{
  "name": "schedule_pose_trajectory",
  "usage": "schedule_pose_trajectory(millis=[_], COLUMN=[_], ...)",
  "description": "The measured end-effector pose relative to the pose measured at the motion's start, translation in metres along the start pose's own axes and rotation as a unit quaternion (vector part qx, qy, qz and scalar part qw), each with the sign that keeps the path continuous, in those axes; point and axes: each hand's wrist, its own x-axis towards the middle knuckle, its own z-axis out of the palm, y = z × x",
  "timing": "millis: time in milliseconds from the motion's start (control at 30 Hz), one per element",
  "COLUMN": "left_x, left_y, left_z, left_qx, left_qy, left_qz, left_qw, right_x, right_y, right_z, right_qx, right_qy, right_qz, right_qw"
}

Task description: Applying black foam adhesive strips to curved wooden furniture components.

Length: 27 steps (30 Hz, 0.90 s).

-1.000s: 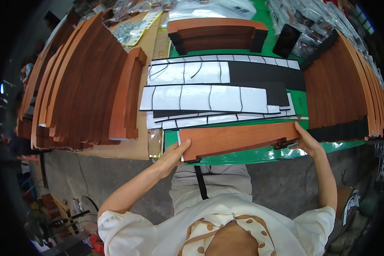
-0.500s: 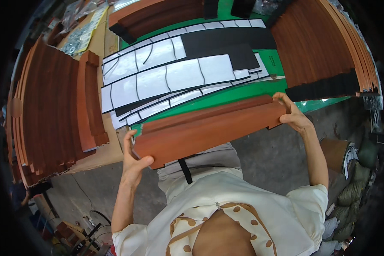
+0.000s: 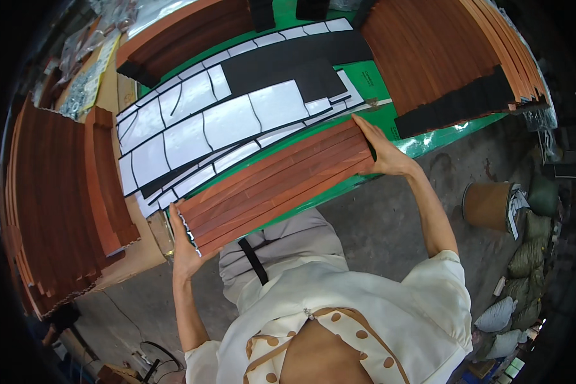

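Observation:
Between my two hands is a long reddish-brown wood-look panel (image 3: 281, 182), its face of parallel plank-like strips turned up. It slants across the near edge of the green-covered table (image 3: 383, 118); whether it rests there or hovers just above, I cannot tell. My left hand (image 3: 187, 249) grips its left end, thumb side along the pale jagged end edge. My right hand (image 3: 387, 153) is closed round the right end, fingers at the far corner. Just beyond lie white-faced, black-edged strips (image 3: 217, 125), overlapping one another, and a black sheet (image 3: 301, 70).
Stacks of brown panels stand at the left (image 3: 51, 198) and right (image 3: 441, 57), another stack (image 3: 192, 35) at the back. One moulded piece (image 3: 109, 185) leans beside the left stack. Bagged metal parts (image 3: 83, 86) lie far left. A brown drum (image 3: 486, 205) stands on the floor at right.
The panel has been turned, so its plank-patterned face shows instead of the smooth moulded side. Both hands stay on its ends. The whole view has shifted, with the table appearing further left.

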Motion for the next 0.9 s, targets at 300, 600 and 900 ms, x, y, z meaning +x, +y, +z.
schedule_pose_trajectory(millis=[300, 600, 900], left_x=[-0.006, 0.007, -0.005], left_y=[0.012, 0.018, 0.045], left_z=[0.018, 0.007, -0.002], left_qx=[-0.227, 0.010, -0.109], left_qy=[0.037, 0.048, 0.065], left_qz=[0.027, 0.027, -0.019], left_qw=[0.973, 0.998, 0.992], right_x=[0.020, 0.026, 0.018], right_y=[-0.007, -0.005, -0.003], right_z=[0.036, 0.051, 0.048], right_qx=[0.180, 0.360, 0.390], right_qy=[0.106, 0.306, 0.355], right_qz=[-0.071, -0.053, -0.124], right_qw=[0.975, 0.880, 0.841])
